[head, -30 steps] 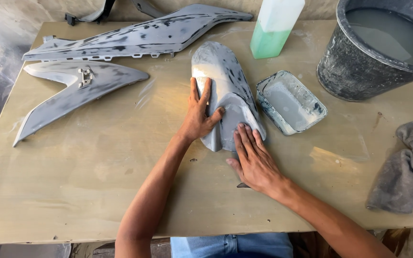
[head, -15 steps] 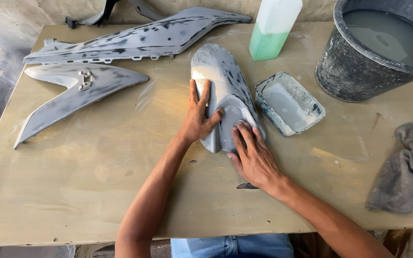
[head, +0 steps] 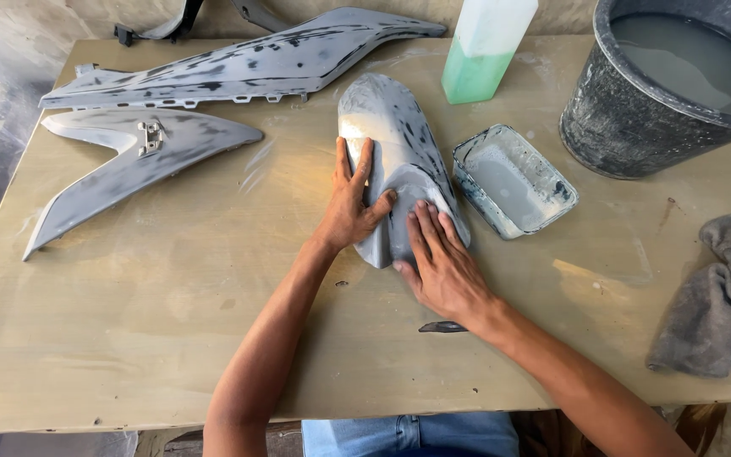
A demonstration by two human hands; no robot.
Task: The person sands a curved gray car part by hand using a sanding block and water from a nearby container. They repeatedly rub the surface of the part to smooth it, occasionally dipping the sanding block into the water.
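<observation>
Both hands lie flat, fingers spread, on the curved grey primed plastic fender [head: 399, 161] mid-table [head: 171, 313]: left hand [head: 350, 211] on its left flank, right hand [head: 440, 267] pressing its near end, beside a rectangular grey-smeared tray [head: 513, 179].

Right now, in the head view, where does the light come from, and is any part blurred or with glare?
Head view: sharp throughout, no motion blur. Soft light; the left hand and right hand cast only faint shadows on the grey panel. A bright patch shows on the panel's left side. The far left edge beyond the table is washed out. The bucket is cropped.
</observation>
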